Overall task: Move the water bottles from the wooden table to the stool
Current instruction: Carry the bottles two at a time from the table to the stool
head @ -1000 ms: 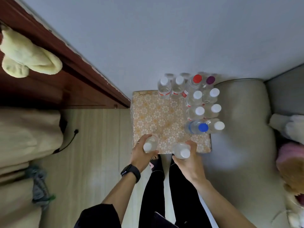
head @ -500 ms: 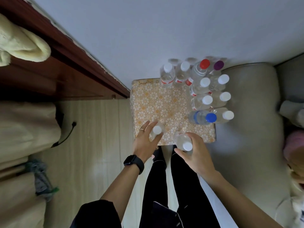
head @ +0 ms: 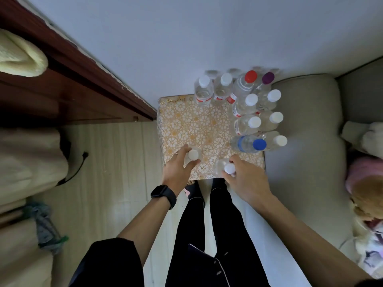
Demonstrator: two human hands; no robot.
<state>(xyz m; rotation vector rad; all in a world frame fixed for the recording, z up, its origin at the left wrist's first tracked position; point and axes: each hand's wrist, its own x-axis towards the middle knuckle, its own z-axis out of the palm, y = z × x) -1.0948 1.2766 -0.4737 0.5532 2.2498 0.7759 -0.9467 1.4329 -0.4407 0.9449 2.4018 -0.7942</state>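
Black smartwatch (head: pixel 163 193) on left wrist, slim ring (head: pixel 176 154) on left grip (head: pixel 176 172), dark short sleeve (head: pixel 107 264), black trousers (head: pixel 223 224)

No text can be read anywhere. The bottles (head: pixel 245 104) by the wall carry red-and-white labels (head: pixel 236 113), and one has a blue band, but the print on them is too blurred to make out. The watch (head: pixel 162 192) face is dark.

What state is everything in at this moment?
left hand: grips the left bottle.
right hand: grips the right bottle.
left bottle: capped, held over the stool.
right bottle: capped, held over the stool.
blue-capped bottle: standing on the stool, capped.
red-capped bottle: standing, capped.
purple-capped bottle: standing, capped.
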